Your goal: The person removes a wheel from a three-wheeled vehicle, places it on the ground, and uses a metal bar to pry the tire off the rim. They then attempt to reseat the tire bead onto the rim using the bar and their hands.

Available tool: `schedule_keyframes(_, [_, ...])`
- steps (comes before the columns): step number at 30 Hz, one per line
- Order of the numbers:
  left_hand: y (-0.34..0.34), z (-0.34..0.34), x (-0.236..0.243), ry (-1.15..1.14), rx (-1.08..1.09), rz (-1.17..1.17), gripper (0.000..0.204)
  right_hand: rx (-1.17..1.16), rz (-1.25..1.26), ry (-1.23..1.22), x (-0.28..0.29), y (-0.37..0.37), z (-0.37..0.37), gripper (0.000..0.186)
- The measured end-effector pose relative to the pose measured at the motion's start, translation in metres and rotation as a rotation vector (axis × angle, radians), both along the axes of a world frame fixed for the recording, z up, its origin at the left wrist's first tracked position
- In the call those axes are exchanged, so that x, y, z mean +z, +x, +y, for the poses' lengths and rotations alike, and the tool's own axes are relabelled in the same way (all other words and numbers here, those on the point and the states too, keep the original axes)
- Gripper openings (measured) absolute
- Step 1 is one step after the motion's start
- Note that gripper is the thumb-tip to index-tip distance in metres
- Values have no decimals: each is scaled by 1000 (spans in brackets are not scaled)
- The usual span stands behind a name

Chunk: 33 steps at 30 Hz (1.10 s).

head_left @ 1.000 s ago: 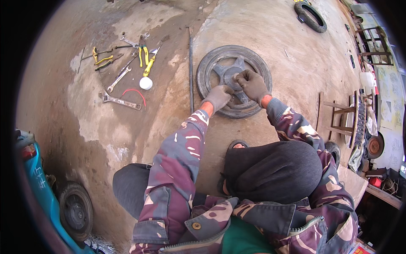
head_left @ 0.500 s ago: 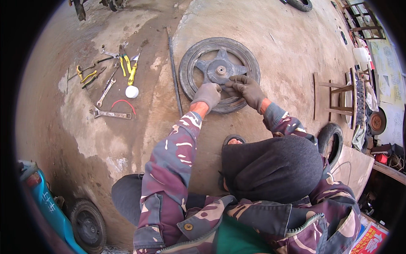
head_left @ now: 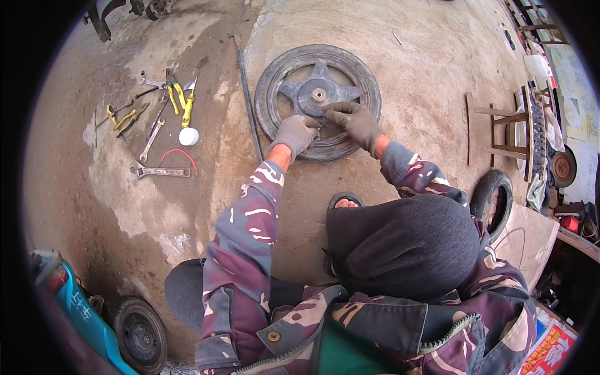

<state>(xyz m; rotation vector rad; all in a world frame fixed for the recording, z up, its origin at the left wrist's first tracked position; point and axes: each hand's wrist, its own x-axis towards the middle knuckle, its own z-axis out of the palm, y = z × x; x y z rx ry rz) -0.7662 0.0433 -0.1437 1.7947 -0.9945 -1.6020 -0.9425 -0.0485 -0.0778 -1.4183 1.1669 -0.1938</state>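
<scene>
A spoked wheel with a black tyre [head_left: 320,75] lies flat on the ground in front of me, its metal hub [head_left: 319,95] facing up. My left hand [head_left: 295,134], in a grey glove, is closed over the wheel's near left side, below the hub. What its fingers hold, if anything, is too small to make out. In a darker, dirty glove, my right hand [head_left: 355,124] reaches in from the right. Its fingers are bent together just below the hub, and anything between them is hidden.
A long dark rod [head_left: 247,94] lies left of the wheel. Farther left are pliers [head_left: 175,90], an adjustable wrench [head_left: 164,171], a white round container [head_left: 189,136] and a red curved strip [head_left: 181,151]. Right stand a wooden stool [head_left: 509,119] and a loose tyre [head_left: 480,203].
My right hand's fingers have shifted slightly toward the hub and away from my left hand. The left hand keeps its place on the wheel. The view has moved a little.
</scene>
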Motion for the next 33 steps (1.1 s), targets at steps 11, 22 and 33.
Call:
schedule_keyframes(11, [6, -1, 8, 44, 69, 180, 26, 104, 183, -206, -10, -4, 1, 34])
schedule_keyframes(22, [6, -2, 5, 48, 78, 178, 28, 206, 202, -380, -1, -1, 11, 27])
schedule_keyframes(33, [7, -2, 9, 41, 75, 191, 28, 227, 193, -335, 8, 5, 12, 24])
